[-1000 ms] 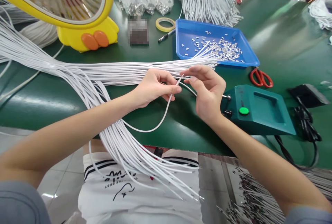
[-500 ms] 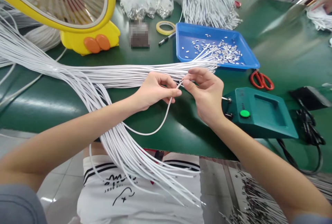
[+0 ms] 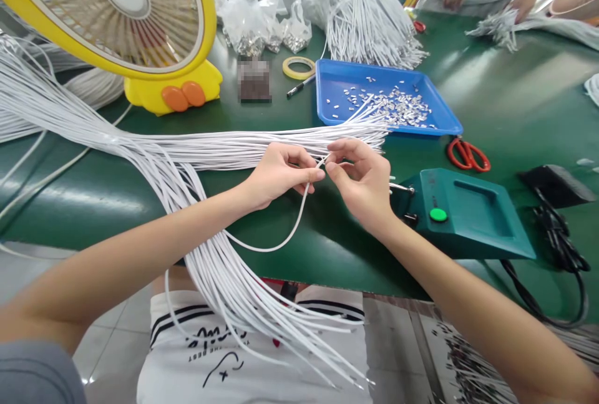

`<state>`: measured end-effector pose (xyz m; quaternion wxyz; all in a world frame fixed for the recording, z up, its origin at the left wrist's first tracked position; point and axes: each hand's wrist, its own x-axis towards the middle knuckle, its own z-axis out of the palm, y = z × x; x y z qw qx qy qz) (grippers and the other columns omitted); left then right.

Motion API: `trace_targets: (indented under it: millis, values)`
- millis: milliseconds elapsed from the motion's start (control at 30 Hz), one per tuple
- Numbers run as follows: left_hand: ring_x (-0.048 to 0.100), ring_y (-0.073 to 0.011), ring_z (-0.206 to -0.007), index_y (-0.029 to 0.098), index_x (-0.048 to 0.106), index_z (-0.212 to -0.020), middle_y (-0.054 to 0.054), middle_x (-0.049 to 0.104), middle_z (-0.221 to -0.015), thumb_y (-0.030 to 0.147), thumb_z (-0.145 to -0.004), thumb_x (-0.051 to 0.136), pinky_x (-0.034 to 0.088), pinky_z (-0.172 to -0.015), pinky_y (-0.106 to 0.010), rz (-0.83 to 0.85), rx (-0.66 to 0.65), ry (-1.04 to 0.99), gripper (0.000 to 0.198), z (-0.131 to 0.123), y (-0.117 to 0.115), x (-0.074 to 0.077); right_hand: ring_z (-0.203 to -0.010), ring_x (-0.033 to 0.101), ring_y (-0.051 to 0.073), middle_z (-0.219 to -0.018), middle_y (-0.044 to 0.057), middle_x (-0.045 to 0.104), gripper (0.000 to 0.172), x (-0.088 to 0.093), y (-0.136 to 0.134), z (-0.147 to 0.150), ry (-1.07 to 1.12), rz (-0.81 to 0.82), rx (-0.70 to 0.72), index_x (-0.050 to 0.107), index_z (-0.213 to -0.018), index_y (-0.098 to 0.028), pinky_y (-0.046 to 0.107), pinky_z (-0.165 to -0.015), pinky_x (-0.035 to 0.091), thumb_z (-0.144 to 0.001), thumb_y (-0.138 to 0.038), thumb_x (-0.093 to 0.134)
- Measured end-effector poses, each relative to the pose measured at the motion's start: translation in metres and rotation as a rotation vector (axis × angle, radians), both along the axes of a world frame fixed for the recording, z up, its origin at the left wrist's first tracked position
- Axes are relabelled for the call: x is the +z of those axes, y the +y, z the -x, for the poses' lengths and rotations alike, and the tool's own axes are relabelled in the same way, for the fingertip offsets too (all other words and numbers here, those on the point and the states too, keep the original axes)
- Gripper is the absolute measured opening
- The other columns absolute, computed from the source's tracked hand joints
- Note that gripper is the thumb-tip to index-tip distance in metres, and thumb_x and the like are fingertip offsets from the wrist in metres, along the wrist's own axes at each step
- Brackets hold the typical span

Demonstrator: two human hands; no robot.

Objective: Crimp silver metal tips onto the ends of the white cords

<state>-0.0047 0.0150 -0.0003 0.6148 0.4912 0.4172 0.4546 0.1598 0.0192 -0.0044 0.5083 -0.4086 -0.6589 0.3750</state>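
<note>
My left hand (image 3: 285,170) pinches a single white cable (image 3: 298,220) close to its end, between thumb and fingers. The cable loops down and back to a bundle. Facing it, my right hand (image 3: 360,179) has thumb and forefinger closed at the cable's tip; whether a small part is also between them is hidden. Behind both hands lies a thick bundle of white cables (image 3: 224,148), its ends resting over the near edge of a blue tray (image 3: 322,95) with many small metal pieces (image 3: 405,108). Another cable bundle (image 3: 234,288) hangs over the table edge onto my lap.
A green machine (image 3: 486,204) with a green button stands right of my right hand. Red-handled scissors (image 3: 468,153), a tape roll (image 3: 299,68), a pen (image 3: 299,86) and a yellow fan (image 3: 173,95) are on the table (image 3: 510,92). Across it, another person's hands (image 3: 524,5) hold white cables.
The view has tilted, so the table things sit lower in the picture. My hands keep the same pinch at the cable end. The person opposite has moved further into view.
</note>
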Motion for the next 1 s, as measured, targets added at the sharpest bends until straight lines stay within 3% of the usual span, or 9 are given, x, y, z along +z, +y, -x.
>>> trace_targets:
  millis: [167, 300, 400, 600, 800, 1000]
  values:
    - [0.066, -0.0123, -0.05, 0.008, 0.066, -0.068, -0.001, 0.066, -0.057, 0.028, -0.057, 0.09, 0.056, -0.047, -0.019, -0.004, -0.048, -0.054, 0.034, 0.002, 0.001, -0.001, -0.083, 0.065, 0.016, -0.085, 0.001, 0.069, 0.02, -0.006, 0.004, -0.001, 0.045, 0.017, -0.057, 0.068, -0.093, -0.022, 0.028, -0.065, 0.055, -0.075, -0.016, 0.061]
    - [0.065, -0.0125, -0.05, 0.008, 0.067, -0.069, -0.002, 0.066, -0.057, 0.031, -0.058, 0.09, 0.056, -0.048, -0.02, 0.002, -0.082, -0.066, 0.034, 0.004, 0.001, 0.0, -0.097, 0.068, 0.019, -0.098, 0.001, 0.073, 0.027, -0.008, 0.006, -0.003, 0.2, 0.093, 0.094, 0.07, -0.1, -0.026, 0.034, -0.081, 0.06, -0.078, -0.017, 0.058]
    - [0.066, -0.0128, -0.05, 0.008, 0.067, -0.068, -0.002, 0.066, -0.057, 0.032, -0.057, 0.091, 0.056, -0.048, -0.02, 0.013, -0.094, -0.068, 0.035, 0.004, 0.0, 0.0, -0.095, 0.07, 0.019, -0.096, 0.0, 0.075, 0.026, -0.007, 0.005, -0.003, 0.237, 0.113, 0.154, 0.072, -0.1, -0.027, 0.036, -0.083, 0.061, -0.079, -0.019, 0.057]
    - [0.065, -0.013, -0.049, 0.009, 0.064, -0.065, -0.001, 0.065, -0.055, 0.033, -0.054, 0.092, 0.055, -0.046, -0.02, 0.009, -0.076, -0.084, 0.039, 0.003, 0.001, -0.001, -0.083, 0.072, 0.017, -0.088, 0.0, 0.076, 0.019, -0.005, 0.001, -0.002, 0.221, 0.067, 0.059, 0.075, -0.091, -0.025, 0.032, -0.074, 0.062, -0.079, -0.02, 0.062]
    - [0.061, -0.0105, -0.046, 0.009, 0.06, -0.063, 0.001, 0.062, -0.053, 0.03, -0.051, 0.093, 0.052, -0.045, -0.019, 0.002, -0.016, -0.046, 0.041, -0.001, 0.0, -0.001, -0.083, 0.073, 0.015, -0.088, 0.0, 0.076, 0.021, -0.004, -0.004, 0.0, 0.159, -0.059, 0.038, 0.074, -0.094, -0.023, 0.026, -0.07, 0.059, -0.076, -0.013, 0.067]
    - [0.057, -0.0085, -0.042, 0.011, 0.054, -0.058, 0.002, 0.057, -0.048, 0.029, -0.053, 0.092, 0.046, -0.043, -0.017, -0.039, 0.008, -0.027, 0.042, -0.003, -0.001, 0.002, -0.082, 0.073, 0.016, -0.087, 0.001, 0.076, 0.018, -0.003, -0.006, 0.001, 0.111, -0.052, -0.013, 0.071, -0.094, -0.021, 0.028, -0.07, 0.059, -0.077, -0.017, 0.068]
